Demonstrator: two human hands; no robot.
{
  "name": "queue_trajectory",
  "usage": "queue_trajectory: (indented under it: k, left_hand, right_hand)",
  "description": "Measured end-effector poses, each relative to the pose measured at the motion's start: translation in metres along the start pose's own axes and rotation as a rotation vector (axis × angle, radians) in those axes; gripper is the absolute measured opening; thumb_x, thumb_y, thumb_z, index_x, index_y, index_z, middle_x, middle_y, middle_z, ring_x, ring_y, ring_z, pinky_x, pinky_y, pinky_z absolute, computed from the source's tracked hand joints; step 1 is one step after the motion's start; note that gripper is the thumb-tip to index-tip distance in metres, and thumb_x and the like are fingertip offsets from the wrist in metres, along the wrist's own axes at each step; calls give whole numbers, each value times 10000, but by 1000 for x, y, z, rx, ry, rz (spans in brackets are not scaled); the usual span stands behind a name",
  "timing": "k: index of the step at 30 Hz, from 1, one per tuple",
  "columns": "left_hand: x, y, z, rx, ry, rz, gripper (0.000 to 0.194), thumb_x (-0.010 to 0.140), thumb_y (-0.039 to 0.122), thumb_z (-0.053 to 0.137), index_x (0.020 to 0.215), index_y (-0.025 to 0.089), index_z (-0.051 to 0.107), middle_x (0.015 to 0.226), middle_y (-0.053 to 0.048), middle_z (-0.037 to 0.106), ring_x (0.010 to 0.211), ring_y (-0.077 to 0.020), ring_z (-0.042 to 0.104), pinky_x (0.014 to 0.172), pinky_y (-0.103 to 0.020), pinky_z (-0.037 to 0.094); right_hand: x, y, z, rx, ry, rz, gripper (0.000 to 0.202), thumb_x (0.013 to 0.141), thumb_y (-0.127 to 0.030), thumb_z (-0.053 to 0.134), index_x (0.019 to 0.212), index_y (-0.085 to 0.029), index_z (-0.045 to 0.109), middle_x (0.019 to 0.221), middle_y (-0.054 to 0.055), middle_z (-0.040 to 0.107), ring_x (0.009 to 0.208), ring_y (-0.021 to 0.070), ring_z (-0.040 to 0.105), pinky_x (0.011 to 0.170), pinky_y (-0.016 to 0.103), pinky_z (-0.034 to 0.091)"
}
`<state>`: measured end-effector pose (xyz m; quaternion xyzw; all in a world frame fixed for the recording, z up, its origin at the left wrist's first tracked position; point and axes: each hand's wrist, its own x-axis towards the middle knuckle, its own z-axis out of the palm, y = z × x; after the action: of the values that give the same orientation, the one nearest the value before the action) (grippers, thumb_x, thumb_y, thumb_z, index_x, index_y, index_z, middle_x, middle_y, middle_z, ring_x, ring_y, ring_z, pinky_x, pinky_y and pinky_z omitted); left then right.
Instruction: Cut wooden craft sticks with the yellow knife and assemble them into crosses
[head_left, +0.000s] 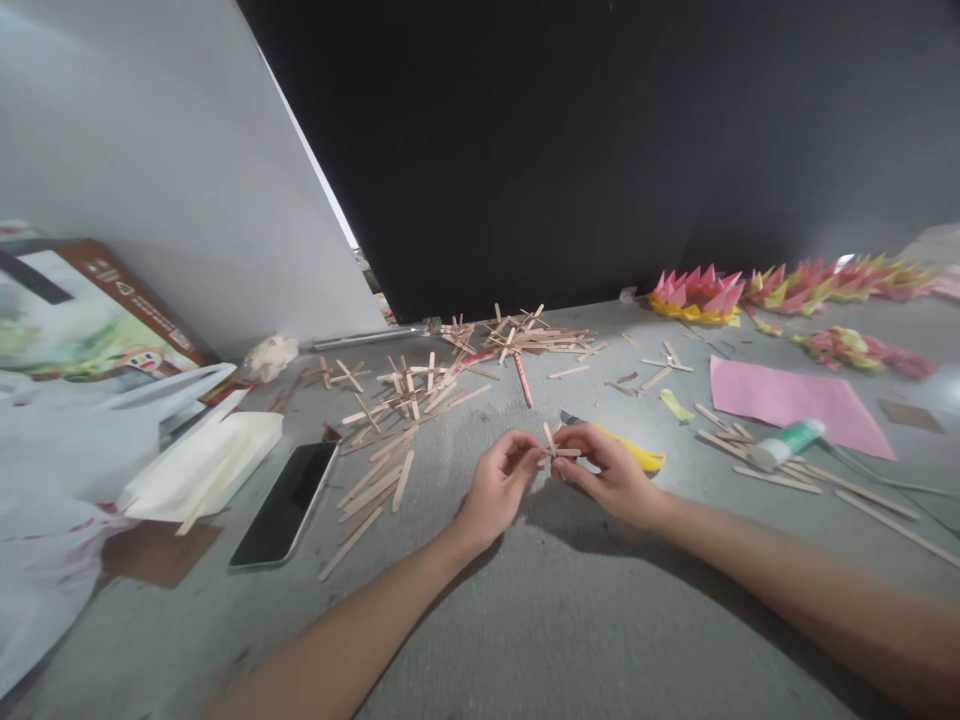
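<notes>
Small wooden craft sticks [550, 443], crossed over one another, are pinched between my two hands above the grey surface. My left hand [501, 482] grips them from the left with thumb and fingers closed. From the other side my right hand [604, 468] holds them, fingers curled. Just behind my right hand lies a yellow utility knife [637, 455], its blade end pointing left and partly covered by the hand. Several loose craft sticks [375, 490] are spread left of my hands. A heap of crossed sticks [525, 330] lies beyond, beside a red patterned pencil [522, 380].
At left are a black-screened phone [286, 505], a white paper tray [247, 440] and a plastic bag [52, 480]. Pink paper [795, 395], a glue stick [787, 444] and more sticks lie right. Folded pink-and-yellow paper pieces [697, 293] stand by the dark panel [600, 150].
</notes>
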<state>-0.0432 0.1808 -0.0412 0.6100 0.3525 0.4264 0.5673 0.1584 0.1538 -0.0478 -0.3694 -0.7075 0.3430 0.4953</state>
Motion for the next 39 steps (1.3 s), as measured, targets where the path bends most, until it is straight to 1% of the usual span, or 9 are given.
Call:
queue_trajectory:
  k: [5, 8, 13, 15, 18, 21, 28, 34, 39]
  left_hand:
    - [0, 5, 1, 104, -2, 49, 349, 971, 541, 661, 1033, 198, 634, 992, -48, 658, 925, -186, 602, 858, -288, 454]
    - [1, 3, 1, 162, 66, 31, 374, 993, 564, 608, 1122, 215, 574, 1041, -45, 624, 978, -192, 588, 916, -307, 444]
    - [2, -4, 0, 205, 148, -9, 341, 1020, 552, 535, 1099, 220, 520, 1016, -23, 582, 944, -183, 568, 892, -310, 435]
    - [2, -4, 0, 209, 172, -14, 337, 1015, 555, 533, 1071, 222, 522, 950, -6, 571, 875, -177, 550, 833, -302, 431]
    - [3, -2, -1, 236, 121, -20, 422, 1033, 580, 460, 831, 214, 520, 764, 14, 509, 746, -173, 497, 746, -303, 398]
    - [4, 1, -1, 281, 49, 28, 530, 1044, 568, 422, 660, 208, 483, 716, -12, 520, 765, -188, 519, 777, -317, 390]
    - [4, 9, 2, 148, -57, -13, 358, 976, 479, 581, 759, 194, 586, 768, -19, 568, 783, -188, 534, 757, -295, 400]
    - [3, 15, -1, 126, -53, -33, 394, 979, 524, 583, 760, 196, 573, 738, -6, 530, 743, -174, 490, 718, -280, 378]
    - [0, 19, -2, 137, -124, 34, 375, 1009, 503, 579, 824, 182, 638, 817, -26, 585, 814, -183, 534, 790, -290, 405]
  right_hand:
    - [-1, -3, 1, -150, 25, -56, 136, 1047, -356, 607, 1117, -240, 611, 874, 27, 702, 751, 156, 656, 654, 256, 522]
    - [-1, -4, 2, -203, 36, -90, 125, 1050, -347, 593, 1109, -238, 609, 852, 27, 693, 722, 155, 636, 636, 261, 519]
    - [-1, -2, 4, -255, 53, -105, 111, 1049, -332, 586, 1102, -237, 609, 836, 21, 683, 699, 152, 627, 618, 261, 520]
    - [-1, -1, 4, -270, 60, -110, 113, 1045, -326, 592, 1108, -235, 612, 822, 16, 675, 686, 149, 624, 606, 257, 518]
    - [0, -2, 5, -277, 64, -117, 102, 1040, -313, 593, 1098, -231, 611, 828, 17, 678, 687, 146, 628, 610, 254, 522]
    - [2, -3, 5, -270, 56, -126, 91, 1041, -302, 581, 1088, -229, 610, 837, 21, 682, 689, 146, 630, 627, 260, 529]
    - [0, 3, 5, -291, 60, -94, 119, 1043, -331, 591, 1115, -242, 625, 912, 58, 719, 734, 175, 643, 662, 299, 542]
    - [1, 0, 4, -353, 186, -126, 107, 1041, -308, 587, 1118, -241, 619, 899, 53, 710, 719, 176, 625, 671, 308, 527]
    - [-2, -4, 1, -304, 197, -221, 120, 1043, -265, 589, 1162, -260, 608, 897, 39, 694, 712, 176, 604, 671, 320, 522]
